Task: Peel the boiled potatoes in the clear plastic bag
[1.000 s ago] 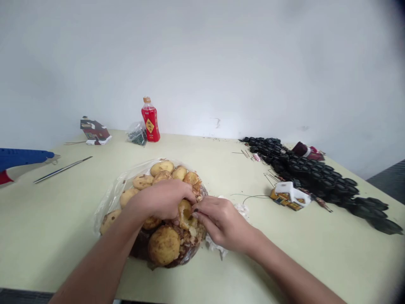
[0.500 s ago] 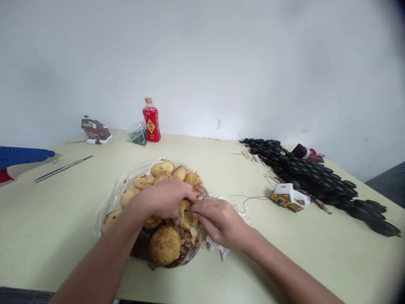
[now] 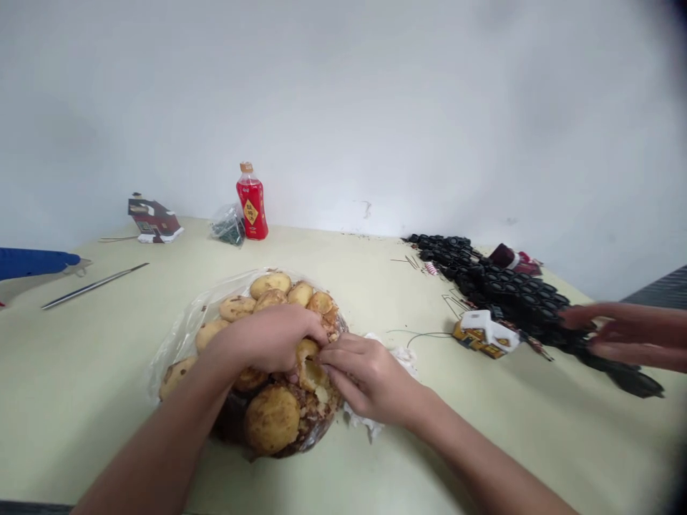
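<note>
a person's left hand (image 3: 262, 340) and right hand (image 3: 362, 375) are both closing on one torn-open bun (image 3: 310, 361) at the near right edge of a heap of golden buns (image 3: 268, 300), the left hand curling over the bun from above and the right hand's fingertips (image 3: 325, 357) pinching into its pale, crumbly inside. the heap is sitting on a clear plastic bag (image 3: 182, 329) spread over a pale green table (image 3: 107, 386), with a large round bun (image 3: 272, 420) lying at the heap's near edge. a crumpled white tissue (image 3: 400, 355) is lying just right of the heap, under and beside the right wrist. well right of the heap, a small white-roofed model house (image 3: 486, 330) is resting beside a long pile of black parts (image 3: 515, 290), and another person's hand (image 3: 617, 330) is reaching in from the right edge, fingers stretched out over the pile's near end; whether it is grasping anything cannot be told. beyond the heap, by the wall, a red drink bottle (image 3: 252, 202) is standing upright with a small clear bag of dark bits (image 3: 228, 225) just beside it and a second miniature house (image 3: 153, 218) farther left. left of the heap, a thin metal rod (image 3: 94, 285) and a blue tool (image 3: 32, 262) are lying on the table.
</note>
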Tool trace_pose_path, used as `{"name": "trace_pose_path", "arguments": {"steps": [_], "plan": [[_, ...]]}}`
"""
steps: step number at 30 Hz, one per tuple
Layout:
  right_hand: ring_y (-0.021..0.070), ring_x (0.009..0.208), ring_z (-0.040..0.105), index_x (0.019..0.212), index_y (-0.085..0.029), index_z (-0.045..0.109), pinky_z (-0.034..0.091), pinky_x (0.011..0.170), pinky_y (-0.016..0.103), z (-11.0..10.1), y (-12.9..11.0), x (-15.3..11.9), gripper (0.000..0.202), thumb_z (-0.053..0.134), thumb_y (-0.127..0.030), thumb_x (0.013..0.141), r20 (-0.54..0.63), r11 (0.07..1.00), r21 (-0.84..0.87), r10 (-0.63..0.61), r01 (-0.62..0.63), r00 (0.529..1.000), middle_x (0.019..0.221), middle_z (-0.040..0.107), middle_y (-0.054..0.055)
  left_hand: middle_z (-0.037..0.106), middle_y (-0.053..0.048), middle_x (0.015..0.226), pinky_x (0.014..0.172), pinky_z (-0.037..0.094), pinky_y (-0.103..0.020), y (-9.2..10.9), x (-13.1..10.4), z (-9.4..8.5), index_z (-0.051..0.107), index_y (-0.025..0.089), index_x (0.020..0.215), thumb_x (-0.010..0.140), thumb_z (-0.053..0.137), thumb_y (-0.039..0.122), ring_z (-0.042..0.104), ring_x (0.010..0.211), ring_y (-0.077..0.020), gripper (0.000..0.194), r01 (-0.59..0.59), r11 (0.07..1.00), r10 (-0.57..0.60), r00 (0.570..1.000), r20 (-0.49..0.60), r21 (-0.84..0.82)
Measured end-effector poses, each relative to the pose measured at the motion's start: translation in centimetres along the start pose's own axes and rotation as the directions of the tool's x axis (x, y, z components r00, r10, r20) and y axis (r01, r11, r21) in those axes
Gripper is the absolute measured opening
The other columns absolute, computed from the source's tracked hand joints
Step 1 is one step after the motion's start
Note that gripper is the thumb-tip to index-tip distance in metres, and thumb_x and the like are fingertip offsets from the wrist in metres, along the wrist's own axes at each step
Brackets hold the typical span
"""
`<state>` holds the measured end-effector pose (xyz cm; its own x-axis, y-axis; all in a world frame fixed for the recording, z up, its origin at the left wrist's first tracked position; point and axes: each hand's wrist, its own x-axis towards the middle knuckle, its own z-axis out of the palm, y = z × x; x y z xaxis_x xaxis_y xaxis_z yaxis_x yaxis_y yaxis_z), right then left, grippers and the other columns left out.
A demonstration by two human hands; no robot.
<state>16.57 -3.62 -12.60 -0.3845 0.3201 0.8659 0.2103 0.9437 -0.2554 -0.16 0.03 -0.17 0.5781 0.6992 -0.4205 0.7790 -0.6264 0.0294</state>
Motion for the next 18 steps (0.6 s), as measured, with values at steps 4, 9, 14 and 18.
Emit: {"name": "trace_pose_path", "arguments": {"steps": [4, 9, 14, 18], "plan": [[0.0194, 0.074, 0.059, 0.095, -0.014, 0.066, 0.049, 0.066, 0.032, -0.2, -0.5, 0.3, 0.019, 0.047, -0.011, 0.096, 0.037, 0.993, -0.099, 0.068, -0.064, 0.997, 0.087, 0.072, 0.009, 0.072, 0.003, 0.106, 0.084, 0.042, -0.028, 0.2, -0.3, -0.1, 0.072, 0.022, 0.096, 0.062, 0.077, 0.002, 0.063, 0.100, -0.0206, 0.040, -0.008, 1.000, 0.008, 1.000, -0.005, -0.013], [0.0186, 0.073, 0.059, 0.092, -0.016, 0.065, 0.048, 0.066, 0.031, -0.2, -0.5, 0.3, 0.021, 0.044, -0.016, 0.096, 0.068, 0.972, -0.180, 0.168, -0.153, 0.984, 0.083, 0.070, 0.008, 0.069, 0.001, 0.119, 0.096, 0.043, -0.032, -0.8, -0.5, 0.1, 0.073, 0.026, 0.106, 0.062, 0.089, 0.022, 0.060, 0.113, -0.0233, 0.047, -0.059, 0.995, 0.057, 0.998, -0.023, -0.081], [0.0172, 0.069, 0.058, 0.092, -0.016, 0.063, 0.044, 0.062, 0.029, 0.3, -0.6, 0.3, 0.019, 0.043, -0.017, 0.094, 0.061, 0.964, -0.222, 0.163, -0.146, 0.985, 0.079, 0.067, 0.006, 0.070, 0.004, 0.115, 0.095, 0.043, -0.032, -1.2, -0.4, 0.3, 0.074, 0.028, 0.103, 0.066, 0.086, 0.025, 0.061, 0.111, -0.0213, 0.039, -0.052, 0.992, 0.047, 0.998, -0.042, -0.111], [0.0176, 0.068, 0.056, 0.090, -0.016, 0.061, 0.041, 0.060, 0.030, 0.9, -1.0, 0.4, 0.017, 0.044, -0.018, 0.094, 0.074, 0.932, -0.303, 0.230, -0.197, 0.970, 0.076, 0.065, 0.006, 0.071, 0.002, 0.109, 0.090, 0.045, -0.032, -1.3, -0.2, 0.6, 0.074, 0.025, 0.098, 0.065, 0.086, 0.026, 0.063, 0.105, -0.0217, 0.035, -0.052, 0.994, 0.047, 0.997, -0.054, -0.096]]}}
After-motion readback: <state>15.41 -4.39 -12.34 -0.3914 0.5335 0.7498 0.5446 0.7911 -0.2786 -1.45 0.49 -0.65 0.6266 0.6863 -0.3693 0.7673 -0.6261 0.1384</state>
